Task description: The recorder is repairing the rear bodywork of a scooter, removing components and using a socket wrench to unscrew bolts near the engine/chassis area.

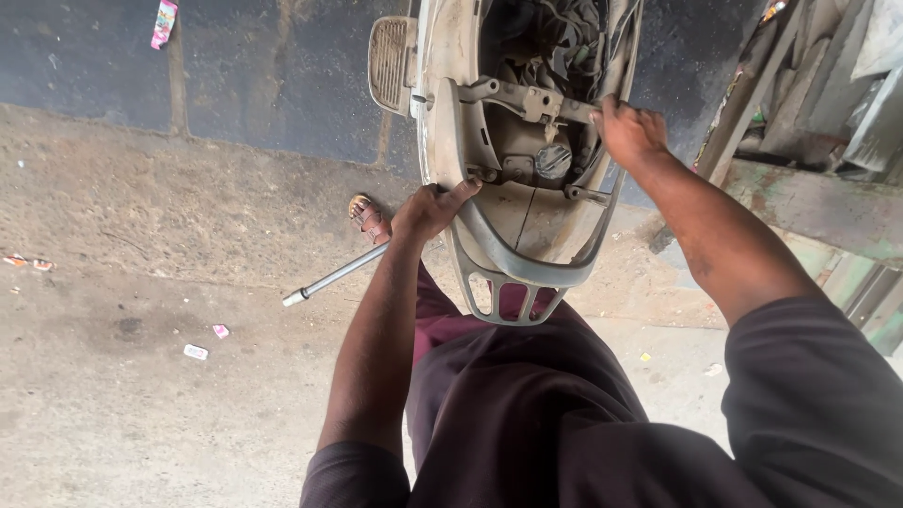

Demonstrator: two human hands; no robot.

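Observation:
A dusty cream scooter rear body [442,56] stands in front of me with its seat off, showing the inner frame, wires and a round fuel cap [553,160]. My left hand [431,209] grips the left edge of the body panel near the grey rear grab rail [513,282]. My right hand [628,132] rests on the right rim of the open compartment, fingers closed over the edge beside a metal cross bracket [527,99].
A long metal socket wrench [334,276] lies on the dusty concrete floor to the left, next to my sandalled foot [367,216]. Small scraps of litter [196,352] dot the floor. A worn green wooden bench [828,207] stands at right.

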